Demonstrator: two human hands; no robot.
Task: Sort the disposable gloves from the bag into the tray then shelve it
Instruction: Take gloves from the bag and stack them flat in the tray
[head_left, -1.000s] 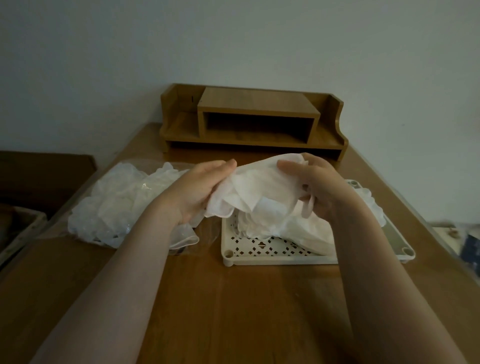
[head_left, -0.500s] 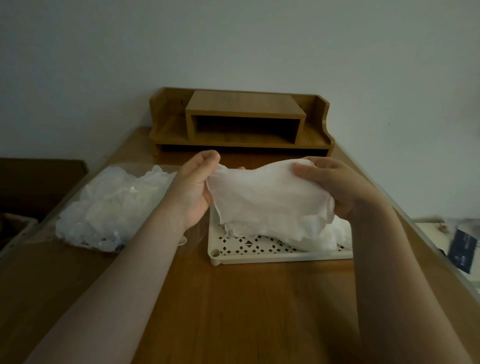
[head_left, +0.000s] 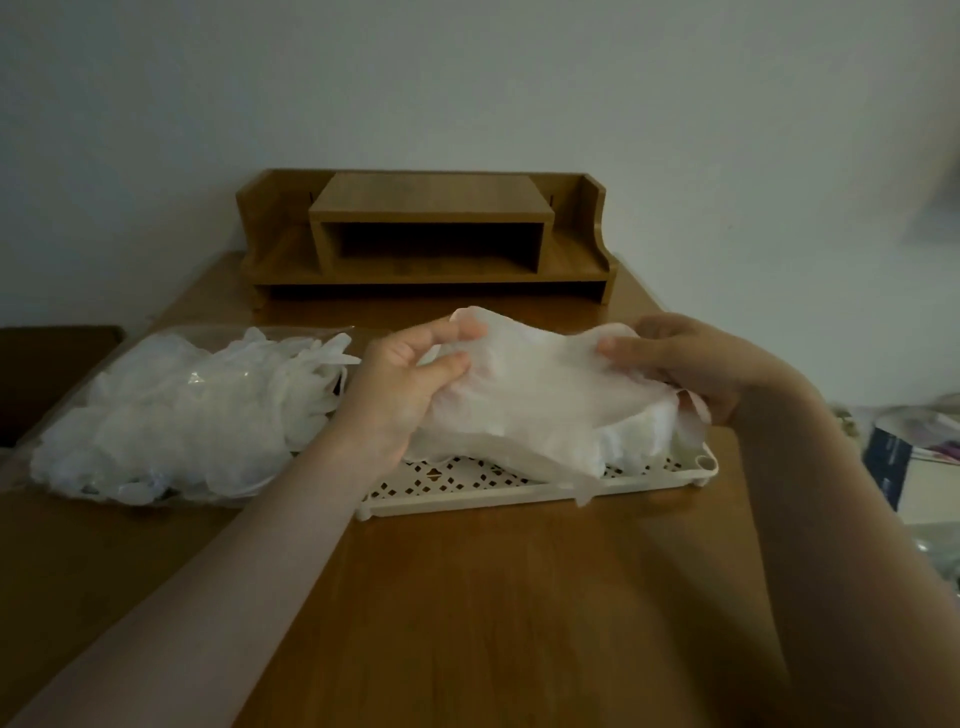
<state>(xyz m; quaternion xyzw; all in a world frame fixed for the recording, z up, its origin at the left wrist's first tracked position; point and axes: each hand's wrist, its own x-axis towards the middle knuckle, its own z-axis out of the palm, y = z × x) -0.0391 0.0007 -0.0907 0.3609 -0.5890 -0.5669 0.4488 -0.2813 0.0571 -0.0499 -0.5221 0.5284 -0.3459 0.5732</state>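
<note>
- The head camera looked down over a wooden table (head_left: 467, 597) standing against a pale wall, in dim light.
- The left hand (head_left: 402, 384) was raised over the table's middle, its thumb and fingers curled and pinching the left edge of a thin, translucent white disposable glove (head_left: 535, 395).
- The right hand (head_left: 696, 364) pinched the glove's right edge between thumb and curled fingers, so the glove was spread flat between both hands.
- The held glove hung just above a cream plastic tray (head_left: 519, 486) with a perforated lattice floor; its lower edge drooped toward the tray's front rim.
- More white gloves (head_left: 639, 436) lay heaped inside the tray, mostly toward its right side, partly hidden behind the held glove.
- To the left of the tray, a clear plastic bag (head_left: 171, 410) lay on the table, stuffed with crumpled white gloves; its right end sat just beside the left wrist.
- At the far edge of the table stood a wooden desktop shelf (head_left: 431, 234) with a raised centre box, an open slot beneath it and a lower ledge on either side.
- At the right edge of the view, off the table, sat some blurred items (head_left: 904, 447), too indistinct to identify.
</note>
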